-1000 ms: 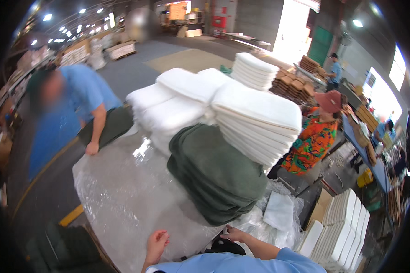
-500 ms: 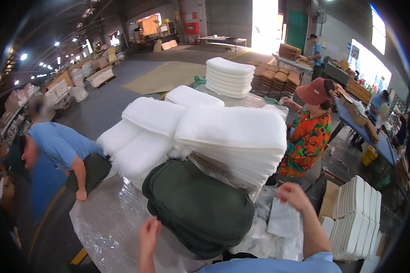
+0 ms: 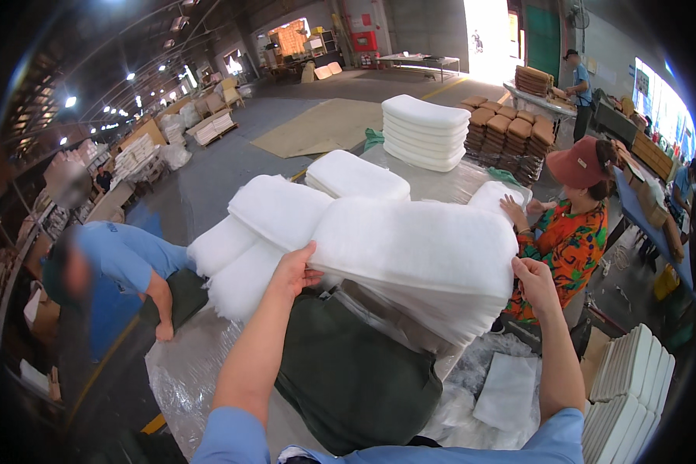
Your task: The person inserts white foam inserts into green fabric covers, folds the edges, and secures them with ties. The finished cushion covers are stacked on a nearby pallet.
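A tall stack of white, soft-looking padding sheets (image 3: 417,240) stands in front of me, its layers fanned out at the near side. My left hand (image 3: 292,272) is at the left end of the top sheet, with its thumb and fingers on either side of the edge. At the right end of that sheet, my right hand (image 3: 535,282) pinches the corner. Under my arms lies a pile of dark green, rounded fabric pieces (image 3: 348,371), seemingly covers. My fingertips are partly hidden by the sheet.
More white pads (image 3: 278,205) adjoin the stack on the plastic-wrapped table (image 3: 185,371). A co-worker in a blue shirt (image 3: 131,251) bends at the left; another in an orange patterned top (image 3: 572,240) touches a white pad at the right. White cushions (image 3: 626,394) stand stacked lower right.
Both my hands have moved forward from above the green pieces to the two ends of the top white sheet. The co-worker at the right now has hands on a white pad.
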{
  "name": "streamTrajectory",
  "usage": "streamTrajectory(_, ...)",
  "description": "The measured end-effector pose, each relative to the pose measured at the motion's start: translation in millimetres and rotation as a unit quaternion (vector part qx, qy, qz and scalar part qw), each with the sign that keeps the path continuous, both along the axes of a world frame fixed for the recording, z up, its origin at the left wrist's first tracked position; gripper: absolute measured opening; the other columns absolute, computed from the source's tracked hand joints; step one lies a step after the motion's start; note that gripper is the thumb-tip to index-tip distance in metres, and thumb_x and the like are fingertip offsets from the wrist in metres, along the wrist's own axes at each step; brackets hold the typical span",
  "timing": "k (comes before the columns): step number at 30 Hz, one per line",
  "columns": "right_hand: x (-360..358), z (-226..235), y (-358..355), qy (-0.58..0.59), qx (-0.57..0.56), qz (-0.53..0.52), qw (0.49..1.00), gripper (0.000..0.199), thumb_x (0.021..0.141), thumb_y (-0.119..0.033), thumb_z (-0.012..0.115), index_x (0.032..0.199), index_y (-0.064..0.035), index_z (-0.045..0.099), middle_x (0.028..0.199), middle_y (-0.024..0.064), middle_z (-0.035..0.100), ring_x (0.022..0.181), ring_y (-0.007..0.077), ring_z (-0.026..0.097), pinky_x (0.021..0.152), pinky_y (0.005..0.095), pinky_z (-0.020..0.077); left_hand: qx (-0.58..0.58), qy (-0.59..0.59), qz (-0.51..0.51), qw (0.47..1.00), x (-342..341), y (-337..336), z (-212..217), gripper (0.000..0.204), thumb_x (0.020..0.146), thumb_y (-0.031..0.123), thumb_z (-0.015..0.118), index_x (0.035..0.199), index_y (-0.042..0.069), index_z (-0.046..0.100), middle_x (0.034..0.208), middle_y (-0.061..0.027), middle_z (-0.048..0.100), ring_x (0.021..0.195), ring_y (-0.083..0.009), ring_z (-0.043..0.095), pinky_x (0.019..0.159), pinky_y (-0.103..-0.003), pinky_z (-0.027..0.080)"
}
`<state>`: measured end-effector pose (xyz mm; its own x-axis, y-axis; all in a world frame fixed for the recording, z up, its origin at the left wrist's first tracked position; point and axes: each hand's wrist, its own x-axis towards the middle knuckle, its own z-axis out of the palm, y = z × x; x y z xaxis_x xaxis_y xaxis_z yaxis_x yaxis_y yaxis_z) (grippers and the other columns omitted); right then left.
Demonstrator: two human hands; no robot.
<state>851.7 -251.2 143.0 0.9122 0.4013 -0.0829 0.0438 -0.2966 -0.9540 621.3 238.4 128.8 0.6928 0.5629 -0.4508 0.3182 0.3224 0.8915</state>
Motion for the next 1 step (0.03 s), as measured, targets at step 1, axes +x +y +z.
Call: streamTrajectory(1, 3.9, -1.2, -1.9, 0.008, -0.004, 0.006, 1.0, 0.039, 0.103, -0.039, 0.068, 0.107, -0.0007, 0.073, 0.079, -0.0037, 0.061, 0.059, 0.0049, 0.052, 0.048, 0.0248, 0.0411, 0.007, 0.005, -0.013, 1.0, 6.1, -0.3, -4.9, 0.069, 0.097, 0.055, 0.07, 0.142, 0.005, 0.054, 0.134, -0.0148, 0.059, 0.109, -0.0313, 0.063, 0.096, -0.05, 0.052)
